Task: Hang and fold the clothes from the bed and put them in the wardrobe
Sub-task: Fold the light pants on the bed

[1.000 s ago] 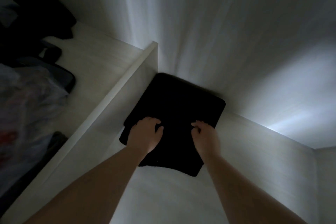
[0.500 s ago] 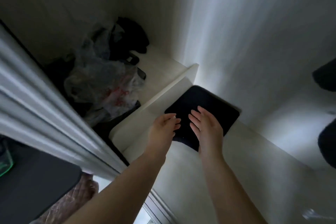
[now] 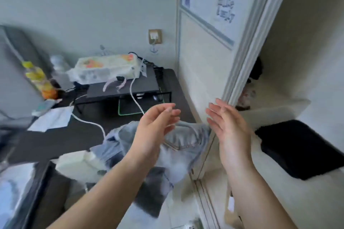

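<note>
Both hands up in mid-air, apart, palms roughly facing each other, nothing held. Left hand [image 3: 155, 128] w/ fingers loosely bent, relaxed, hanging in front of pale blue jeans [image 3: 183, 142]; contact w/ the denim can't be told from this angle. Right hand [image 3: 230, 128] w/ fingers straight and spread, just beside the white wardrobe door frame [image 3: 247, 52], fingertips near its edge, touching or not unclear. Folded black garment [image 3: 301, 147] lying flat on the pale wardrobe shelf [image 3: 275, 201], inside the open wardrobe at right, well apart from both hands, right of the right forearm. Jeans crumpled, partly over something grey below, details blurred. Farther in the wardrobe, behind the frame, a dark item and a plastic bag [image 3: 248, 95], mostly hidden. At left, dark desk [image 3: 55, 135] w/ black monitor riser [image 3: 122, 87] on it; on the riser a pack of wipes [image 3: 106, 69] in clear wrap. White cable [image 3: 93, 122] running across the desk up to a wall socket [image 3: 155, 36]. Yellow-orange bottle [image 3: 40, 80] at desk's left end, white paper sheet [image 3: 51, 119] lying flat near it. Much of the left edge smeared w/ motion blur.
</note>
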The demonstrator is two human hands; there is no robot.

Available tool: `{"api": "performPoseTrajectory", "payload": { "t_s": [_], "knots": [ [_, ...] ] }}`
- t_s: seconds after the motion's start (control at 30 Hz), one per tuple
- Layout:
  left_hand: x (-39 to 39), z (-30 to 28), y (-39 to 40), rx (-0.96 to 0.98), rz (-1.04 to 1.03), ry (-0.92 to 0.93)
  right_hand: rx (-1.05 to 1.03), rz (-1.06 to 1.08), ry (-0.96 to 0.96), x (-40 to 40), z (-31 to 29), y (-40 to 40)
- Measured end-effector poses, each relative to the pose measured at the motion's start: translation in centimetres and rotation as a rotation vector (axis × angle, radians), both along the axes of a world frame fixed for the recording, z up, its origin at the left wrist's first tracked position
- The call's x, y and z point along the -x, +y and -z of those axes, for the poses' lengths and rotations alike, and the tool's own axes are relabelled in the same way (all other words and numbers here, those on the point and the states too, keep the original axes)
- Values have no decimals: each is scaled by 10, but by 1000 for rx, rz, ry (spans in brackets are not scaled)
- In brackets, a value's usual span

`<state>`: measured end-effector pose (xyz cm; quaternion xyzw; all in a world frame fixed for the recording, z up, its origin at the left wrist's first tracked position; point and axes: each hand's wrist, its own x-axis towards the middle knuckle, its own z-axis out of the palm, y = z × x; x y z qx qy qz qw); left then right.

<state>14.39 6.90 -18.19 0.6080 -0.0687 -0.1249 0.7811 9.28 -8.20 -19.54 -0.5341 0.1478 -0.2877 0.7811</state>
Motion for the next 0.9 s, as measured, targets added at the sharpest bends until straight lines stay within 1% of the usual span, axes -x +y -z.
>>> {"api": "performPoseTrajectory", "payload": {
  "t_s": [0.2, 0.37, 0.53, 0.7, 0.8, 0.9],
  "knots": [
    [51, -6, 187, -27, -389, 14, 43, -378, -3, -7, -16, 168],
    [107, -1, 313, -4, -712, 48, 120, -733, -3, -3, -21, 303],
    [160, 11, 405, 26, -982, 103, 209, -1058, 8, 10, -14, 410],
    [200, 29, 485, 54, -1208, 121, 238, -1345, 67, 16, 4, 516],
    [208, 44, 530, 69, -1311, 166, 254, -1471, 99, 11, 20, 577],
    [199, 59, 578, 54, -1385, 222, 302, -1598, 136, -7, 39, 634]
  ]
}}
